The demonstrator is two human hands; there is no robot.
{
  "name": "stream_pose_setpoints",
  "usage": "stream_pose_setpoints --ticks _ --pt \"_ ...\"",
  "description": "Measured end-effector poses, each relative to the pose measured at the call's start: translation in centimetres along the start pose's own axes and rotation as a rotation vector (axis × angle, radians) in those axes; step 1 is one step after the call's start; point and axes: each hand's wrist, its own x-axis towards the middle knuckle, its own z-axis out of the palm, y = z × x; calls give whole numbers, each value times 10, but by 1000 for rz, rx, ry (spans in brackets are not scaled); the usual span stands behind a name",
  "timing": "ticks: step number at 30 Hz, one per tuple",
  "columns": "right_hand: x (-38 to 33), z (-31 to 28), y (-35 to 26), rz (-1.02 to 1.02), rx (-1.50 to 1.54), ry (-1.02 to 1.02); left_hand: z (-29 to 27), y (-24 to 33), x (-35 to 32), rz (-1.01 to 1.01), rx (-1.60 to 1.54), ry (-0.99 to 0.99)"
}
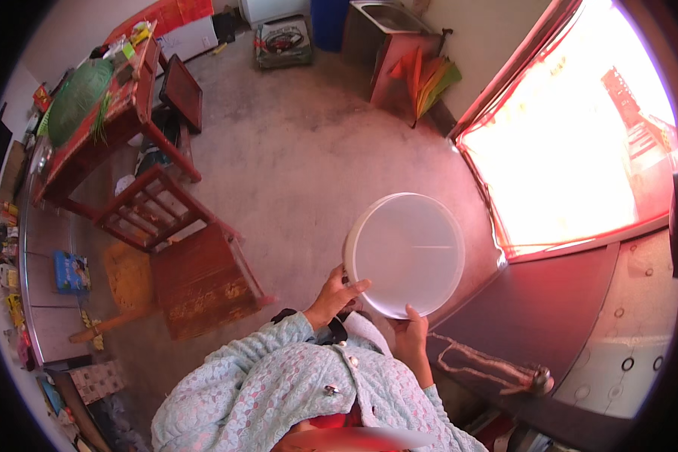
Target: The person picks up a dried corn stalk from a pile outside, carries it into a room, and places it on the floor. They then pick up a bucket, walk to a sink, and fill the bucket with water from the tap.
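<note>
Both my hands hold a round, shallow white sieve (410,248) in front of my body, tilted so its pale, broad round face shows. A thin light line crosses that face near its middle. My left hand (331,299) is closed on the left lower edge, thumb lying over the rim and the other fingers mostly hidden behind it. At the bottom edge my right hand (411,334) grips the rim, its thumb up against it and its fingers largely out of sight underneath.
A worn wooden chair (200,282) stands left, by a red table (139,109) bearing a green mesh cover (81,102). To the right, a dark tabletop (535,309) carries a looped cord (490,365). A folded colourful umbrella (427,83) leans by a sink (392,15) at the back.
</note>
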Motion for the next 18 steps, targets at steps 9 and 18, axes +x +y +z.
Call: stream_pose_setpoints --ticks 9,18 --pt "102 34 -63 91 -116 -167 12 -3 93 253 119 356" --pt "201 141 -86 284 -283 -312 -45 64 187 364 -67 460"
